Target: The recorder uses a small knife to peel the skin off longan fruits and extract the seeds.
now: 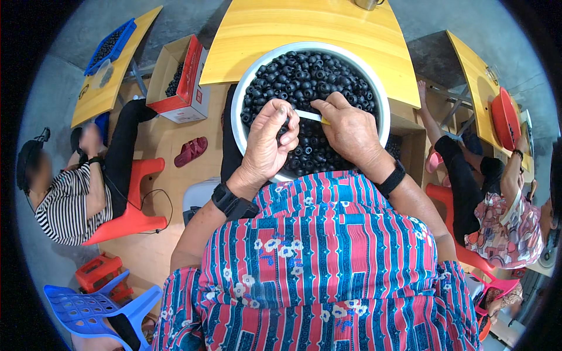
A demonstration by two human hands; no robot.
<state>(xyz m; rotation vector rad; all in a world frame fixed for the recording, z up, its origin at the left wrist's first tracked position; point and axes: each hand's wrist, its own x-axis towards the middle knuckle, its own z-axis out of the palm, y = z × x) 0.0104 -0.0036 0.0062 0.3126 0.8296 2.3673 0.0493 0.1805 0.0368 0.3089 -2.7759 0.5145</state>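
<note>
A wide metal basin (383,111) full of small black round pieces (304,76), many with a pale-rimmed hole or dimple, sits in front of my body against the table edge. Over its near half, my left hand (270,140) is closed, with a dark round piece (285,121) partly showing between thumb and fingers. Gripped in my right hand (351,130) is a small knife (308,115) with a yellow handle and pale blade. Its blade points left and reaches the fingers of my left hand; the tip is hidden there.
A yellow table (281,23) extends beyond the basin, with a metal cup (367,3) at its far edge. At left stand a cardboard box (175,79) and a seated person (76,199). Another person (506,225) sits at right by a red basin (504,120). Red slippers (191,151) lie on the floor.
</note>
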